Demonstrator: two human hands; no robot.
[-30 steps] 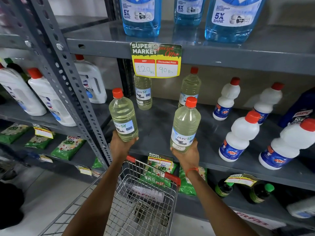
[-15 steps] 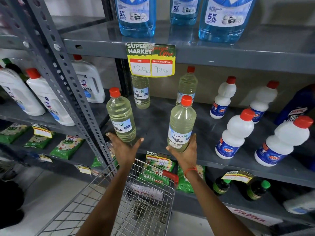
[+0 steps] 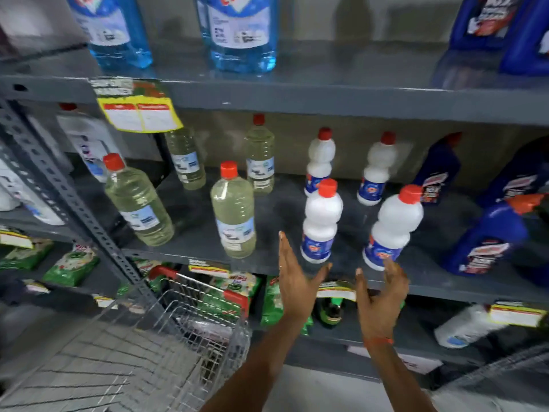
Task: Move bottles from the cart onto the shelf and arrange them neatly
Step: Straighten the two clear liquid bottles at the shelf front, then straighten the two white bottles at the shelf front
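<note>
Both hands, left hand [image 3: 294, 281] and right hand [image 3: 381, 295], are hovering open and empty; clear bottles [image 3: 234, 212] are standing shelved [image 3: 430, 281]; cart [image 3: 166, 346] contents are blurred.

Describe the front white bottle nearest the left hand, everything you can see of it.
The front-left white bottle looks like opaque white plastic, with a waisted body, a red screw cap and a blue label with a red emblem low on its front; the print is too blurred to read. It stands upright near the front edge of the grey metal shelf, capped, nothing touching it but the shelf. The left hand is open just below and left of its base, apart from it.
</note>
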